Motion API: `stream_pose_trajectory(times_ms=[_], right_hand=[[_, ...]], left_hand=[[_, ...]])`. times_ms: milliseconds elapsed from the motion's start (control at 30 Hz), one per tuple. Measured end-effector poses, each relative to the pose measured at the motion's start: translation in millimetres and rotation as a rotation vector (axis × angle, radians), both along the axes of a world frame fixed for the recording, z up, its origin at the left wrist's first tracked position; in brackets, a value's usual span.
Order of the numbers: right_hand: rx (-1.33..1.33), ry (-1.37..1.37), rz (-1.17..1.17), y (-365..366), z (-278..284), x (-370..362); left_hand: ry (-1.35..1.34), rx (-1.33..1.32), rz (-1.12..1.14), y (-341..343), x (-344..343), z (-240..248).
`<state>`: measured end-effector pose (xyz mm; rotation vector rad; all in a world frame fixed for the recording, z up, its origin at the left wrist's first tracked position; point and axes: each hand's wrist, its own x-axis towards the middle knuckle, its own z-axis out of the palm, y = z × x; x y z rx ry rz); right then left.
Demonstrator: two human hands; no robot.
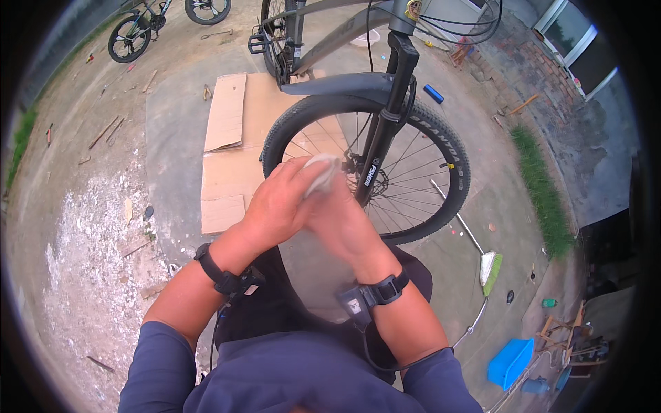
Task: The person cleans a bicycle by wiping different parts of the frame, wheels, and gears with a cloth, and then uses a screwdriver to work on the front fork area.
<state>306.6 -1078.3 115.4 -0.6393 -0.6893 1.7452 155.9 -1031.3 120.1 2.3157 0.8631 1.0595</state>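
My left hand (275, 203) and my right hand (341, 220) are pressed together in front of me, both closed around a small white cloth (320, 172) that sticks out between them. Just beyond my hands stands the front wheel (451, 162) of a grey bicycle, with its black fork (385, 117) and black mudguard (337, 86). The cloth sits close to the fork's lower leg and the wheel hub, though I cannot tell if it touches them. Black straps with small devices wrap both wrists.
Flattened cardboard sheets (227, 113) lie on the concrete under the bicycle. A broom (485, 261) lies right of the wheel. Another bicycle (138, 31) stands at the far left. A blue tub (511, 361) and clutter sit lower right; a brick wall (530, 55) runs along the right.
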Motion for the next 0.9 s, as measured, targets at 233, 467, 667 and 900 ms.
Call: stream_pose_trajectory(times_ms=[233,467,667,900], right_hand=[[0.244,-0.818,-0.955,51.5,-3.5,99.8],[0.22,-1.136,-0.979,87.5,-42.4,126.6],[0.214,-1.051,-0.887,93.2,-49.1,130.1],[0.217,-0.974,-0.882,93.7,-47.6,130.2]], left_hand=[[-0.089,0.301,0.139,116.2,56.1,46.4],[0.068,0.493,-0.009,156.0,129.0,5.4],[0.097,0.593,0.268,162.5,103.7,-19.2],[0.006,0.506,0.093,171.6,122.5,1.9]])
